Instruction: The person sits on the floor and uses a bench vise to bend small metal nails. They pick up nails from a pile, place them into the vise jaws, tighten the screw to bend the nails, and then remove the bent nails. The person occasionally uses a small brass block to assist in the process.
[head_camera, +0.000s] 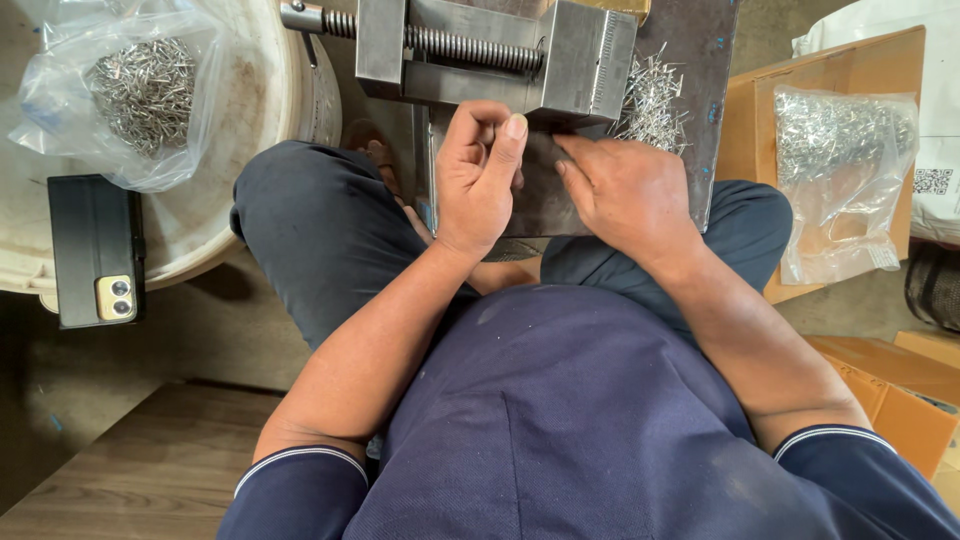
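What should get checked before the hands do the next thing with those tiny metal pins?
1. Left hand pinched shut near the vise: ok; what it holds: cannot tell.
2. Right hand flat on the metal plate: ok.
3. Loose pins within reach of the right hand: ok.
4. Fingers outside the vise: ok.
5. Vise closed tight: cannot tell.

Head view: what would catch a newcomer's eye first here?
First, the heavy steel vise at top centre, with both hands just below it: the left hand curled at its near edge, the right hand flat on the metal plate. Next, loose shiny pins heaped beside the vise, with more in a clear bag at top left and another bag on a cardboard box at right.
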